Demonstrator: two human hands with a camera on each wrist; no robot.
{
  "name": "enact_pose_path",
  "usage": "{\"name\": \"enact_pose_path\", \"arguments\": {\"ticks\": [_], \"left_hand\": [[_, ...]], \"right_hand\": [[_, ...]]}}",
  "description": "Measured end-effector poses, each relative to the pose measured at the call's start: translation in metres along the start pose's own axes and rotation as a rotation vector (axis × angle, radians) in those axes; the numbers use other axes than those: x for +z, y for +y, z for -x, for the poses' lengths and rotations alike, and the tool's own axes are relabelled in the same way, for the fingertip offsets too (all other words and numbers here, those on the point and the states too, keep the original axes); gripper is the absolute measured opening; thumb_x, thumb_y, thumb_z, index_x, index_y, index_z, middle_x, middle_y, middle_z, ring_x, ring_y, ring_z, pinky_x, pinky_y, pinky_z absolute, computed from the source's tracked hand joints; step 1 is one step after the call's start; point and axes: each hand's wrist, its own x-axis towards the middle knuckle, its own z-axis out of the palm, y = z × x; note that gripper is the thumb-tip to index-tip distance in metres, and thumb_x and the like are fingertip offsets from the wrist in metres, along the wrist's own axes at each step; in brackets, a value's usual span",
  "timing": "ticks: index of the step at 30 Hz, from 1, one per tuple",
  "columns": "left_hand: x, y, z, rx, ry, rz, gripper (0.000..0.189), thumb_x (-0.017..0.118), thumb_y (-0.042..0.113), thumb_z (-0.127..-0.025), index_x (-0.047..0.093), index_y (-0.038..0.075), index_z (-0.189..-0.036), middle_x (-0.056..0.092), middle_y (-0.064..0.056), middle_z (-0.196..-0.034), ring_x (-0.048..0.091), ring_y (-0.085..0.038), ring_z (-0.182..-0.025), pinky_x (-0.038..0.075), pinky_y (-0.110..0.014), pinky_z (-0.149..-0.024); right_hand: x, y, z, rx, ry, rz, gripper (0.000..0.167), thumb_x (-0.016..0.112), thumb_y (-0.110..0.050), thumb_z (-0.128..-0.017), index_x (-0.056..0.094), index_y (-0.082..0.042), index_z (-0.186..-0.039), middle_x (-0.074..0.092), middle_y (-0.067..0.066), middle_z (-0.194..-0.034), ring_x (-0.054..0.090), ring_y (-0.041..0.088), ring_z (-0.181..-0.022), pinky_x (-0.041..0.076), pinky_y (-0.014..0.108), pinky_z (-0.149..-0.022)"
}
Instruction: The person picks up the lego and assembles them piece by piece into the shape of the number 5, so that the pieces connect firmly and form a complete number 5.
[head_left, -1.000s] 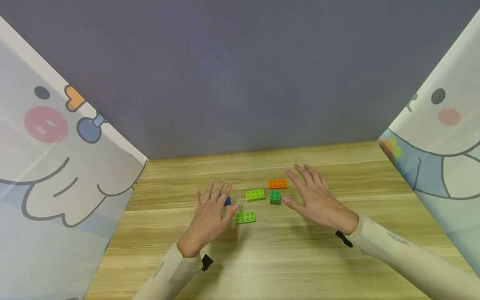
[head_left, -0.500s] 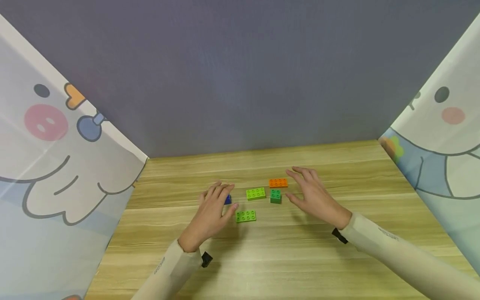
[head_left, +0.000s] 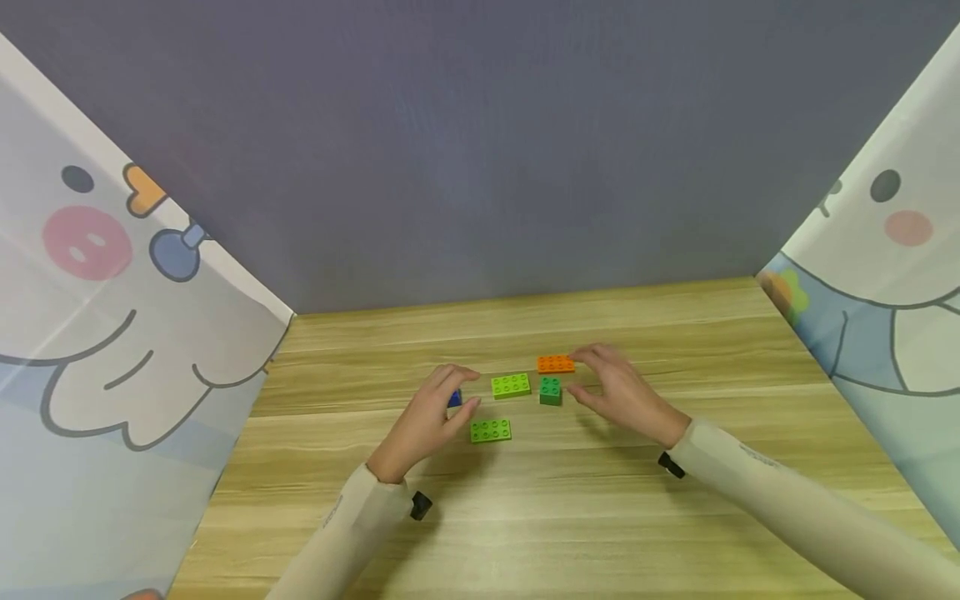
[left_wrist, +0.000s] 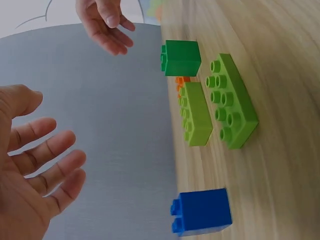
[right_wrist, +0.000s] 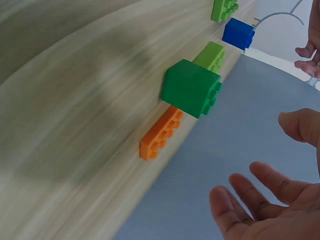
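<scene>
My left hand (head_left: 427,421) hovers over a blue brick (head_left: 454,399), partly covering it in the head view. In the left wrist view its fingers (left_wrist: 49,150) are loosely bent, with nothing between them and the thumb. My right hand (head_left: 630,398) is just right of a dark green square brick (head_left: 550,392) and an orange brick (head_left: 556,364), thumb and fingers apart and holding nothing. Between the hands lies a lime green brick (head_left: 511,386). A second lime green brick (head_left: 491,431) lies nearer, by the left thumb. All the bricks rest studs up.
The bricks lie on a wood-grain table (head_left: 555,517). A grey panel (head_left: 480,150) rises at its back edge. White cloths with cartoon prints, the left cloth (head_left: 112,333) and the right cloth (head_left: 900,317), border the sides.
From spread and nearly straight, the fingers of both hands have bent. My left hand has turned slightly rightward, and my right hand has shifted a little left. The bricks have stayed put.
</scene>
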Motion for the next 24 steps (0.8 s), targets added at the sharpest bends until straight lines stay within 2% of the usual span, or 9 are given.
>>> {"name": "enact_pose_path", "arguments": {"ticks": [7, 14, 19, 24], "left_hand": [[0.006, 0.0, 0.0, 0.001, 0.025, 0.047, 0.025, 0.062, 0.021, -0.094, 0.06, 0.01, -0.116, 0.059, 0.0, -0.112, 0.052, -0.014, -0.105, 0.047, -0.032, -0.087], [0.019, 0.002, -0.016, 0.031, 0.09, 0.061, 0.022, 0.069, 0.012, -0.088, 0.063, 0.011, -0.108, 0.062, 0.001, -0.102, 0.054, -0.011, -0.094, 0.048, -0.028, -0.078], [0.033, 0.003, -0.026, 0.036, 0.064, 0.064, 0.022, 0.07, 0.013, -0.087, 0.064, 0.01, -0.107, 0.061, 0.0, -0.1, 0.054, -0.012, -0.092, 0.048, -0.027, -0.077], [0.045, 0.005, -0.03, 0.013, 0.03, 0.052, 0.02, 0.068, 0.016, -0.088, 0.064, 0.008, -0.107, 0.06, 0.002, -0.1, 0.054, -0.012, -0.091, 0.048, -0.025, -0.077]], "right_hand": [[0.011, 0.001, -0.005, 0.009, -0.017, -0.054, 0.033, 0.074, -0.018, -0.083, 0.063, -0.004, -0.111, 0.059, 0.008, -0.112, 0.053, 0.026, -0.106, 0.046, 0.044, -0.088], [0.019, 0.002, -0.011, 0.05, -0.059, -0.098, 0.03, 0.072, -0.017, -0.086, 0.062, -0.003, -0.111, 0.06, 0.011, -0.111, 0.054, 0.031, -0.106, 0.046, 0.045, -0.088], [0.023, 0.004, -0.011, 0.056, -0.059, -0.097, 0.032, 0.072, -0.017, -0.085, 0.062, -0.001, -0.111, 0.06, 0.012, -0.11, 0.054, 0.032, -0.105, 0.046, 0.046, -0.088], [0.024, 0.008, -0.01, 0.057, -0.048, -0.08, 0.034, 0.074, -0.017, -0.084, 0.063, 0.0, -0.111, 0.06, 0.01, -0.11, 0.055, 0.029, -0.104, 0.046, 0.046, -0.087]]}}
